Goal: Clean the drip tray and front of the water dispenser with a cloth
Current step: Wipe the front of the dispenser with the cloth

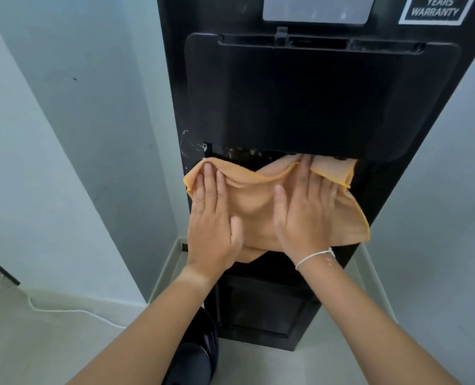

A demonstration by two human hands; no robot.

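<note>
Cloth (pixel 258 207) spread over dispenser (pixel 314 101) drip recess | left hand (pixel 211 218), right hand (pixel 305 215) pressing flat-fingered, gripping nothing, for wide wiping contact

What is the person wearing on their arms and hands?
Both forearms are bare, with no sleeves in view and no gloves. The left hand wears nothing. The right hand has a thin white string bracelet tied round its wrist. No rings or watch show.
</note>
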